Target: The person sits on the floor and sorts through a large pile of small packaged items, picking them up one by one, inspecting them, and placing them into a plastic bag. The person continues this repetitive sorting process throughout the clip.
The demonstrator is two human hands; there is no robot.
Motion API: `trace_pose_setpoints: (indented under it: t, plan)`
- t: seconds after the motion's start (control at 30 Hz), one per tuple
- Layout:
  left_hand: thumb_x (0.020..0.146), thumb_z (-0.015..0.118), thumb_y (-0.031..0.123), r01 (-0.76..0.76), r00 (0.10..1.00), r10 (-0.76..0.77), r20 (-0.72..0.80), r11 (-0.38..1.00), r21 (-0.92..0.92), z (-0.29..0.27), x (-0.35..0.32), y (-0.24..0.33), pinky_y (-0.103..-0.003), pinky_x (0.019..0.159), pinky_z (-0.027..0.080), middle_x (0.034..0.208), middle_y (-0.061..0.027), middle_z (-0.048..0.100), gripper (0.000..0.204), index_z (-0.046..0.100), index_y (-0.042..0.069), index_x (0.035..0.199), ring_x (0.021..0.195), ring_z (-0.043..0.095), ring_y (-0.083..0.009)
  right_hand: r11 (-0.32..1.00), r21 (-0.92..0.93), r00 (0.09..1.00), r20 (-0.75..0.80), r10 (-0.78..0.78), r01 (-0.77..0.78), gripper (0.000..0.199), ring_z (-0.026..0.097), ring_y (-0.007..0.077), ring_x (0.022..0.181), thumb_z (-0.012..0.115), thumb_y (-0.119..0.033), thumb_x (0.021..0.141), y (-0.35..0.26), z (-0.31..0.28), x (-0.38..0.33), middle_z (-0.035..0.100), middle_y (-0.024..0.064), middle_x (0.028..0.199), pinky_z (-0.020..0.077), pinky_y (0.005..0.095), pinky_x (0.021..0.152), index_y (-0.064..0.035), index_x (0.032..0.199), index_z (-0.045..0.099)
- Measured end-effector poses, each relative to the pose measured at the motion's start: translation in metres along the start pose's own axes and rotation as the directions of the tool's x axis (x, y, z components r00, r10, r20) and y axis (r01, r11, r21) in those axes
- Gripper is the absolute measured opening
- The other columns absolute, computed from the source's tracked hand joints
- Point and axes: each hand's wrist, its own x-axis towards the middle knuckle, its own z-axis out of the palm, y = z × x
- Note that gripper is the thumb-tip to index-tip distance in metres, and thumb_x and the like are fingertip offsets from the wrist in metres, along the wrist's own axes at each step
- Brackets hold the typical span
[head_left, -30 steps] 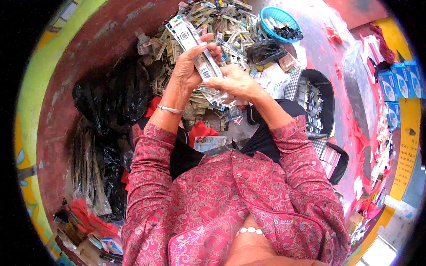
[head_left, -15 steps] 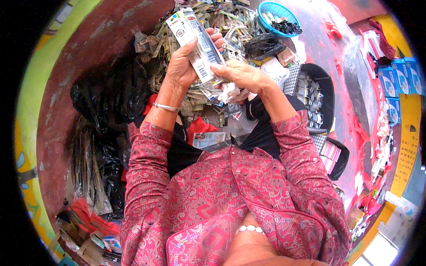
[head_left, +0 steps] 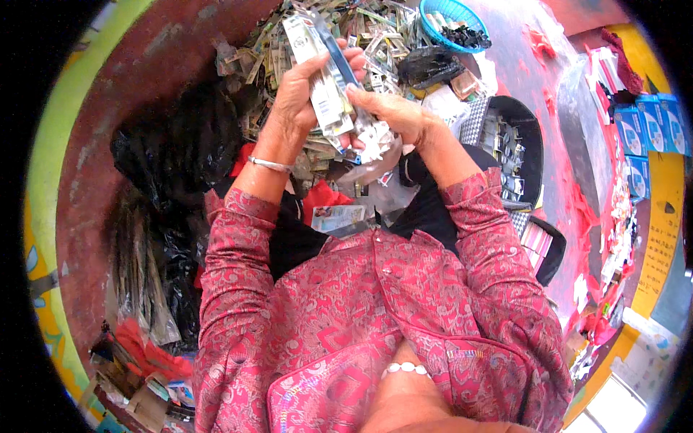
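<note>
My left hand (head_left: 297,97) grips a stack of long flat white packets (head_left: 315,61), held upright above my lap. My right hand (head_left: 393,115) pinches the lower end of the same stack from the right, thumb and fingers closed on it. A silver bangle (head_left: 268,164) circles my left wrist. Behind the hands lies a big heap of similar small packets (head_left: 289,36) on the reddish floor. More loose packets and a card (head_left: 338,216) rest on my lap between my dark trouser legs.
A blue basket (head_left: 451,22) with dark pieces stands at the top right. A black tray (head_left: 514,148) of small packets sits to my right. Black plastic bags (head_left: 173,155) lie on my left. Blue boxes (head_left: 650,126) line the far right.
Both hands have lifted the stack of packets higher and slightly left. The right hand slid along to the lower end of the stack.
</note>
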Motion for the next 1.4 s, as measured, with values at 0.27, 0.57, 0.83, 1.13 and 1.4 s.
trace_pose_setpoints:
  t: [0.27,0.57,0.83,1.13,1.4]
  plan:
    - [0.082,0.047,0.007,-0.040,0.967,0.068,-0.245,0.992,0.118,0.003,-0.001,-0.002,-0.038,0.078,0.049,0.099,-0.0192,0.054,0.024,0.045,-0.001,0.104,0.085,0.058,-0.0257,0.942,-0.205,0.801,-0.497,-0.335,0.267,0.036,0.051,0.0131,0.065,0.048,-0.038,0.082,-0.022,-0.044,-0.014,0.056,0.0047,0.077,0.0414,0.0257,0.057,-0.0044,0.071,0.057]
    - [0.088,0.034,0.011,-0.055,0.936,0.067,-0.346,0.997,0.045,-0.011,0.011,-0.003,-0.046,0.093,0.036,0.106,-0.0201,0.052,0.015,0.044,0.001,0.095,0.107,0.046,-0.0335,-0.106,-0.988,0.574,0.153,-0.804,0.116,0.015,0.052,0.0278,0.076,0.050,-0.007,0.073,0.008,0.010,0.021,0.050,0.0098,0.078,0.0437,0.0356,0.067,-0.0049,0.087,0.049]
    - [0.089,0.032,0.010,-0.290,0.883,0.249,-0.398,0.956,-0.044,-0.004,0.013,0.014,-0.050,0.096,0.031,0.109,-0.0233,0.048,0.013,0.039,0.001,0.095,0.108,0.044,-0.0366,0.319,-0.945,0.500,-0.244,-0.831,0.069,0.013,0.058,0.0289,0.072,0.057,-0.016,0.071,-0.008,-0.037,-0.019,0.058,0.0137,0.075,0.0454,0.0356,0.063,-0.0052,0.077,0.058]
    - [0.087,0.036,0.011,-0.122,0.859,0.182,-0.479,0.981,0.153,-0.005,0.019,-0.009,-0.043,0.095,0.033,0.109,-0.0172,0.051,0.020,0.051,0.001,0.097,0.106,0.047,-0.0272,0.211,-0.944,0.240,-0.150,-0.959,0.253,0.016,0.054,0.0251,0.079,0.055,-0.017,0.074,-0.018,-0.001,0.034,0.055,0.0106,0.083,0.0428,0.0338,0.070,-0.0038,0.082,0.057]
    - [0.083,0.044,0.009,-0.205,0.949,0.219,-0.225,0.975,0.083,-0.029,0.010,0.032,-0.046,0.097,0.029,0.102,-0.0129,0.054,0.015,0.052,-0.001,0.091,0.103,0.047,-0.0270,0.495,-0.866,0.423,-0.424,-0.801,0.068,0.013,0.057,0.0301,0.073,0.053,-0.019,0.072,0.006,-0.011,0.019,0.056,0.0132,0.074,0.0464,0.0390,0.063,-0.0079,0.075,0.058]
